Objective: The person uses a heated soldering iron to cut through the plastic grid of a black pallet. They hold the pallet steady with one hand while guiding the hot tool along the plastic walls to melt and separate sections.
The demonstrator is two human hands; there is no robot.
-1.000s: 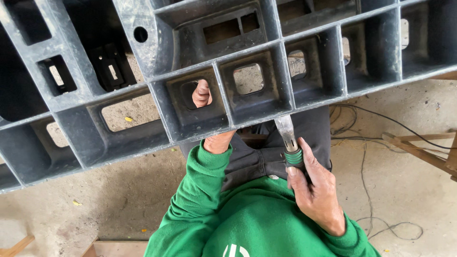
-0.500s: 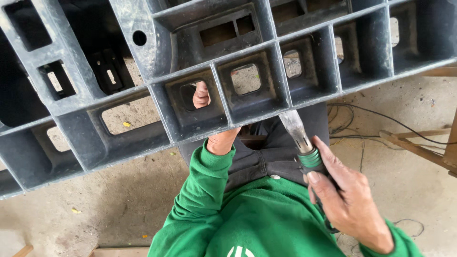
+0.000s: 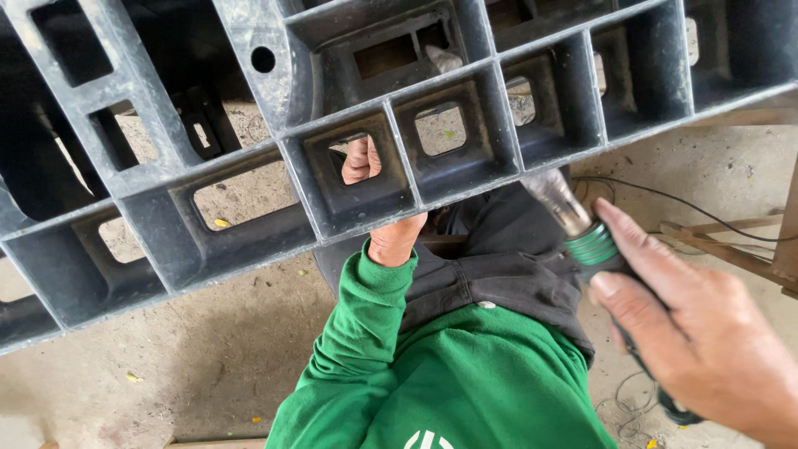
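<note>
Concrete floor (image 3: 191, 349) below; left hand (image 3: 366, 179) grips pallet (image 3: 249, 208) rib, right hand (image 3: 706, 341) holds heat gun (image 3: 582, 233) (nozzle near edge); steady aim needed.

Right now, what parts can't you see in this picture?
Head view only:
- Left hand: its palm and most fingers are hidden behind the grey plastic pallet.
- Tool: its handle is covered by the right hand; its metal tip meets the pallet's edge, contact unclear.
- Pallet: cut off by the picture's edges.

Green long-sleeved top (image 3: 465, 374), white chest mark, perhaps dark trousers (image 3: 507, 258)
</note>
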